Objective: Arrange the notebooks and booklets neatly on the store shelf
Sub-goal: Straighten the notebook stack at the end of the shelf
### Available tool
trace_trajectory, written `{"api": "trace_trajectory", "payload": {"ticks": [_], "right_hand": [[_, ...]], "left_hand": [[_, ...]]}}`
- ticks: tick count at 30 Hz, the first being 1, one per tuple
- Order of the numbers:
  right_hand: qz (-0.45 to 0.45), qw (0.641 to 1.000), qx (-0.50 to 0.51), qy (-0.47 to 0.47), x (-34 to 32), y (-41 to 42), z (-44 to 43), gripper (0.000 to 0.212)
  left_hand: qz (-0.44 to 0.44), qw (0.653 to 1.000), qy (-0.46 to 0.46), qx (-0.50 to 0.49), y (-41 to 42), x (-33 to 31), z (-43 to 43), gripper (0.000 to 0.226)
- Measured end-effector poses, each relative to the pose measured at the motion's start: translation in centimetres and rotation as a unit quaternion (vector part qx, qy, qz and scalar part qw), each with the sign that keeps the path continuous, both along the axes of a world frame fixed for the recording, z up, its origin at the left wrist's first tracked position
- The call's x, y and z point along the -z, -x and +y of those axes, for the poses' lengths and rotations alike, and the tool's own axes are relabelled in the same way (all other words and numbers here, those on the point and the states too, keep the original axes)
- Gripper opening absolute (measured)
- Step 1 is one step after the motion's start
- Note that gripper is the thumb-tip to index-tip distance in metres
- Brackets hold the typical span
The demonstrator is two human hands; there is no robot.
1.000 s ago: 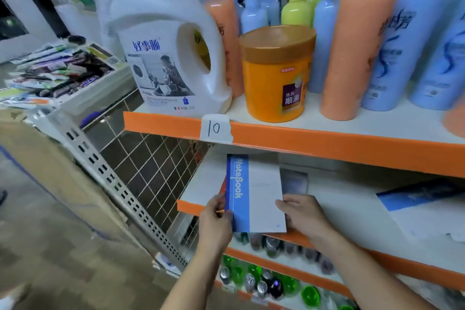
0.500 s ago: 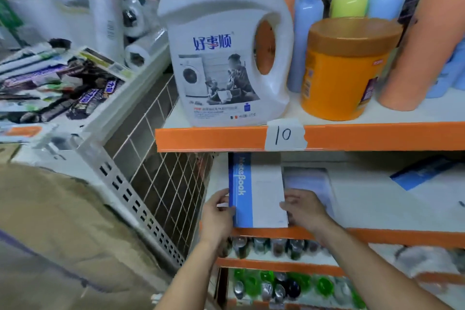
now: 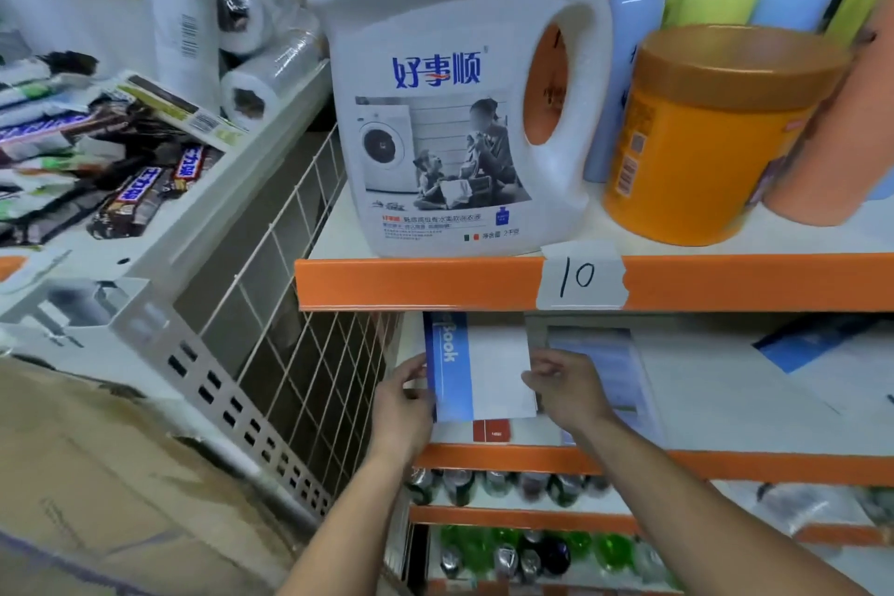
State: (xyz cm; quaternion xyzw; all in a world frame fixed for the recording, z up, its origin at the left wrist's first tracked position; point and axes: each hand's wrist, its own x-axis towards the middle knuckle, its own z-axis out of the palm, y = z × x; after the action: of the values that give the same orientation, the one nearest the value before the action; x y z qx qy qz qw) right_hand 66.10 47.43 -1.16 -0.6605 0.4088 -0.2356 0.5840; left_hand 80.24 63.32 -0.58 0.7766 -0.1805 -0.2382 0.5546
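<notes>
**One notebook in hand, the rest waiting**

Below the "10" tag (image 3: 580, 276), the left hand (image 3: 404, 407) grips the spine edge of a blue-spined notebook (image 3: 484, 368). The right hand (image 3: 566, 390) pinches its opposite edge. The notebook lies flat on the shelf (image 3: 677, 462). Just right of and below the tag, a pale booklet (image 3: 609, 373) lies alongside. Farther right of the tag, a blue-and-white booklet (image 3: 822, 348) lies askew, so most of the arranging seems undone.

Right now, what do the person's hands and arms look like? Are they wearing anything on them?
There are two bare hands, the left hand and the right hand, with no gloves. The left forearm and right forearm are bare too, and no sleeves show. I can see no watch, ring or bracelet.
</notes>
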Motion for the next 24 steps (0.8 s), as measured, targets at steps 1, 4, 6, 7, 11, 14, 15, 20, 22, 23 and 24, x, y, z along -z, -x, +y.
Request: {"api": "trace_trajectory", "payload": {"ticks": [1, 4, 6, 7, 11, 14, 15, 20, 22, 23, 24], "right_hand": [[0.004, 1.0, 0.004, 0.003, 0.2, -0.3, -0.2, 0.041], [0.028, 0.999, -0.006, 0.021, 1.1, -1.2, -0.5, 0.029], [0.049, 0.998, -0.017, 0.03, 1.8, -1.9, -0.4, 0.027], [0.056, 0.998, -0.018, 0.031, 2.1, -2.2, -0.3, 0.03], [0.083, 0.996, -0.016, 0.029, 3.4, -3.0, 0.2, 0.04], [0.108, 0.994, -0.016, 0.022, 4.2, -3.2, 0.2, 0.041], [0.116, 0.993, -0.018, 0.018, 4.4, -3.2, 0.2, 0.037], [0.151, 0.988, -0.02, 0.012, 5.6, -3.4, 0.0, 0.019], [0.165, 0.986, -0.025, 0.012, 5.8, -3.5, 0.0, 0.019], [0.172, 0.985, -0.027, 0.016, 5.7, -3.5, 0.0, 0.018], [0.177, 0.983, -0.029, 0.025, 5.8, -3.6, 0.1, 0.017]], "left_hand": [[0.001, 1.0, 0.002, 0.0, -0.2, 0.1, -0.2, 0.039], [0.022, 1.0, -0.007, -0.005, -1.2, 0.8, -0.5, 0.044], [0.022, 1.0, -0.017, -0.007, -1.7, 1.4, -0.3, 0.041], [0.019, 1.0, -0.023, -0.006, -1.9, 1.6, -0.2, 0.04], [0.024, 0.999, -0.047, 0.001, -2.2, 2.6, 0.2, 0.037], [0.034, 0.997, -0.062, 0.004, -2.5, 3.6, 0.3, 0.043], [0.04, 0.997, -0.066, 0.005, -2.5, 3.8, 0.3, 0.044], [0.041, 0.995, -0.095, 0.015, -2.9, 4.5, -0.1, 0.047], [0.041, 0.994, -0.101, 0.024, -3.0, 4.6, -0.2, 0.045], [0.045, 0.994, -0.099, 0.028, -3.0, 4.7, -0.2, 0.044], [0.049, 0.994, -0.097, 0.03, -3.0, 4.9, -0.2, 0.043]]}}
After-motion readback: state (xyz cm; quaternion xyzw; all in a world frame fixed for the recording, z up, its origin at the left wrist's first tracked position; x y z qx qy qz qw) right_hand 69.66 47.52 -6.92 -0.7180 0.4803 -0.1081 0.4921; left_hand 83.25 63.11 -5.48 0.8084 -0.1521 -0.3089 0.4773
